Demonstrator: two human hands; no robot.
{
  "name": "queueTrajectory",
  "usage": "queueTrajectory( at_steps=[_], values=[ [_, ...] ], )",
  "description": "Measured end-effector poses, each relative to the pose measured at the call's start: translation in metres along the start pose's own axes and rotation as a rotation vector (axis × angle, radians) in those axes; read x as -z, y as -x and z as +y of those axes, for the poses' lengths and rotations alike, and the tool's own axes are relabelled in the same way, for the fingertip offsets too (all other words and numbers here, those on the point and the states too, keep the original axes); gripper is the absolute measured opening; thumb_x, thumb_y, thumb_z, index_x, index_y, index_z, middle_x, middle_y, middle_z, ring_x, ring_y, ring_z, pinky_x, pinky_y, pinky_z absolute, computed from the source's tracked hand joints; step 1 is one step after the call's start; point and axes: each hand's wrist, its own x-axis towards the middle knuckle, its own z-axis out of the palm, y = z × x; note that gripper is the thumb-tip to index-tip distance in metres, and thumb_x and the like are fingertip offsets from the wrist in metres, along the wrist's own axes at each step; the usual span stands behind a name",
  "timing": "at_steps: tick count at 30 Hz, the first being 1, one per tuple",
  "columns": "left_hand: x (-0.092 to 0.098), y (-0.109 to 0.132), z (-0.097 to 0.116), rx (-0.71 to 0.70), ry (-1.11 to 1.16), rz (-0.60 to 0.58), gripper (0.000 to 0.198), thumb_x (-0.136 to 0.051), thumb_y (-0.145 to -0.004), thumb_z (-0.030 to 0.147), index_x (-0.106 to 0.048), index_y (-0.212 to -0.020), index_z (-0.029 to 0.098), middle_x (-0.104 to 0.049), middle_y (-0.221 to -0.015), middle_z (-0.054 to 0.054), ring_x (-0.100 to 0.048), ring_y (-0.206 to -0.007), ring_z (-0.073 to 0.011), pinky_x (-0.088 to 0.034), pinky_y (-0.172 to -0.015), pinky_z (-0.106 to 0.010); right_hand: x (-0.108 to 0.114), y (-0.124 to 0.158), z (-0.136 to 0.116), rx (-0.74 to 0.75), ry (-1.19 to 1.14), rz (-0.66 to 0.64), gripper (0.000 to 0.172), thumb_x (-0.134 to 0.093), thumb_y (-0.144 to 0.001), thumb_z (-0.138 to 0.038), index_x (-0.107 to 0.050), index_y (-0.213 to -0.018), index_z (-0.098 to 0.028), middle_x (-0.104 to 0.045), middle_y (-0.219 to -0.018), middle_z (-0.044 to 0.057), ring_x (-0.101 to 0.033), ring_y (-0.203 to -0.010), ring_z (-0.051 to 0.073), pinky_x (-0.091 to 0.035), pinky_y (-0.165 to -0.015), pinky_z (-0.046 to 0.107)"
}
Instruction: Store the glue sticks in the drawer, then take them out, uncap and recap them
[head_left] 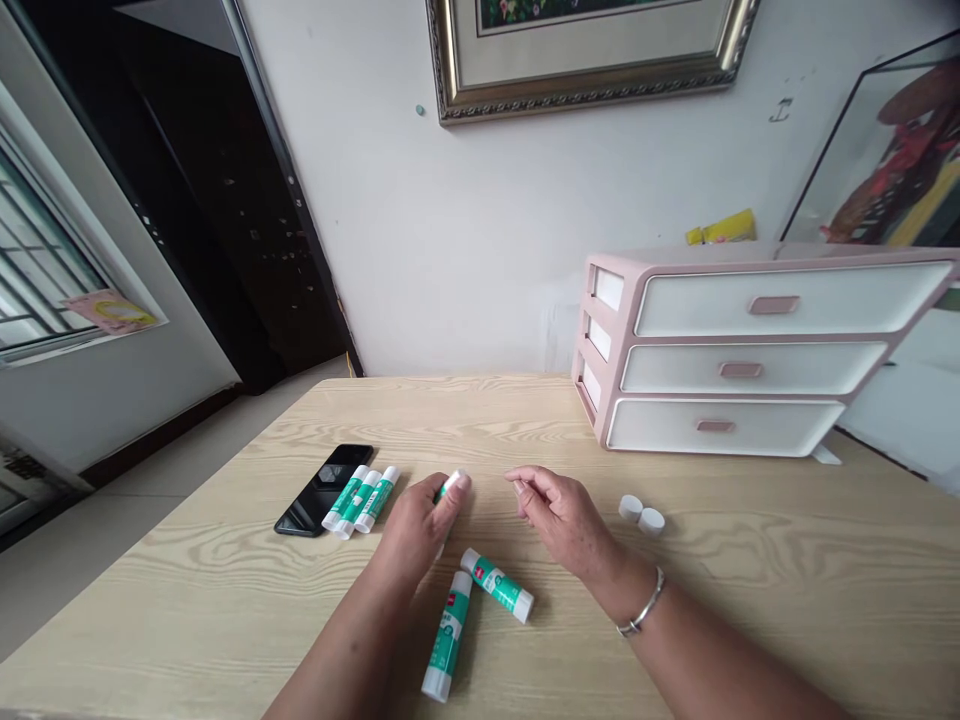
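Observation:
My left hand (424, 520) is wrapped around a glue stick (451, 484), whose white end shows above the thumb; most of its green label is hidden by the fingers. My right hand (559, 515) is apart from it to the right, thumb and fingers pressed together in a pinch. Whether something small sits between those fingertips I cannot make out. Below the hands lie a small glue stick (498, 584) and a larger glue stick (448, 637), their ends close together. Two white caps (630, 508) (652, 521) rest right of my right hand.
Three glue sticks (361, 500) lie side by side at the left, against a black phone (322, 490). A pink and white drawer unit (739, 370) stands at the table's back right. The wooden table (225, 600) meets a white wall behind.

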Motion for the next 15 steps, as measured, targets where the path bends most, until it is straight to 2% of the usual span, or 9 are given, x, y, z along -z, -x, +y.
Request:
queueTrajectory(
  at_steps=[3,6,10,15],
  values=[
    [-0.004,-0.001,0.005,-0.065,-0.292,-0.058,0.036,-0.049,-0.095,0.052,-0.067,-0.09,0.021,-0.066,-0.086,-0.003,-0.061,-0.076,-0.0195,-0.038,-0.067,-0.029,0.0,0.0,0.002,-0.003,0.037,0.006,0.029,-0.047,-0.1,-0.035,-0.07,-0.111,-0.02,-0.064,-0.071,0.001,-0.059,-0.065,0.014,-0.048,-0.061,0.025],
    [-0.003,0.0,0.011,-0.061,-0.524,-0.113,0.024,-0.051,-0.095,0.039,-0.068,-0.101,0.023,-0.065,-0.098,-0.006,-0.065,-0.085,-0.0201,-0.041,-0.07,-0.028,-0.001,0.0,0.004,0.0,0.058,0.005,0.028,-0.048,-0.099,-0.033,-0.07,-0.11,-0.021,-0.065,-0.072,0.001,-0.058,-0.063,0.014,-0.047,-0.06,0.025],
    [0.003,0.002,0.01,0.045,-0.788,-0.076,0.022,-0.049,-0.093,0.022,-0.068,-0.105,0.022,-0.064,-0.104,-0.009,-0.064,-0.097,-0.0228,-0.044,-0.073,-0.028,-0.001,-0.001,0.007,-0.016,0.063,-0.008,0.027,-0.048,-0.098,-0.033,-0.07,-0.109,-0.021,-0.062,-0.069,0.0,-0.055,-0.06,0.013,-0.046,-0.057,0.025],
    [0.013,-0.001,-0.007,0.119,-0.908,-0.003,0.033,-0.041,-0.09,0.009,-0.067,-0.108,0.02,-0.064,-0.113,-0.013,-0.063,-0.106,-0.0258,-0.046,-0.08,-0.032,0.0,-0.003,0.009,-0.025,0.061,0.002,0.028,-0.049,-0.098,-0.034,-0.071,-0.108,-0.02,-0.059,-0.066,-0.001,-0.053,-0.058,0.013,-0.045,-0.056,0.024]
  ],
)
